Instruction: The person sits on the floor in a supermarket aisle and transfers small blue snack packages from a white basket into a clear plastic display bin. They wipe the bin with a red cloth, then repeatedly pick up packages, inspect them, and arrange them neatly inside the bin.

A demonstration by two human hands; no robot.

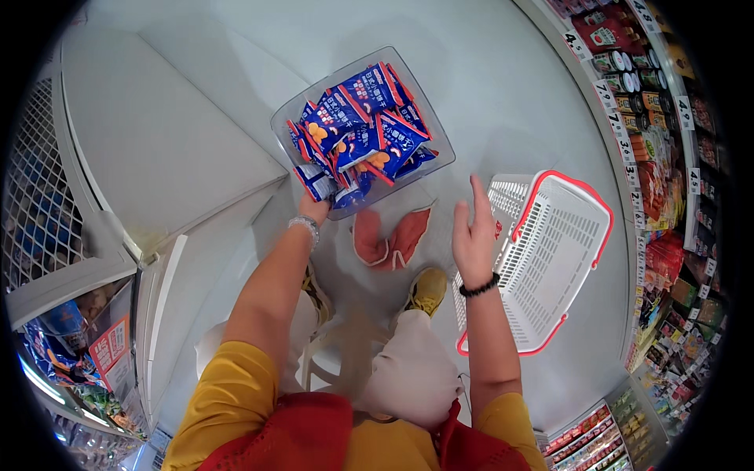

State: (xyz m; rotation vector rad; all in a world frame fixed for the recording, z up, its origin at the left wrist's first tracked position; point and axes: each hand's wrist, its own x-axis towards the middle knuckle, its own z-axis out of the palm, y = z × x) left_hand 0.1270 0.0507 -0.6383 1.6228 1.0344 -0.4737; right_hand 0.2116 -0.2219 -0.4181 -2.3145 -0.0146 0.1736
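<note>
Above grey floor (503, 71) near shelves (616, 119), right grip (473, 242) spreads empty, left grip (315, 208) touches the bin (444, 151), hold unclear.

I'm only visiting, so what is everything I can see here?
Bin: 1, clear, top centre
Snack packets: many, overlapping, blue and red, in the bin
Shopping basket: 1, white with red rim, right of centre
Cloth-like pieces: apparently 2, red with pale edges, below the bin
Mesh panel: 1, pale, far left
Packaged goods: many, mixed colours, right-hand shelves
Sign: 1, red and white, lower left
Shoes: 2, yellowish, lower centre
Bracelets: 2, silvery on left wrist, black on right
Left hand: 1, bare, at the bin's near-left corner
Right hand: 1, bare, beside the basket
</note>
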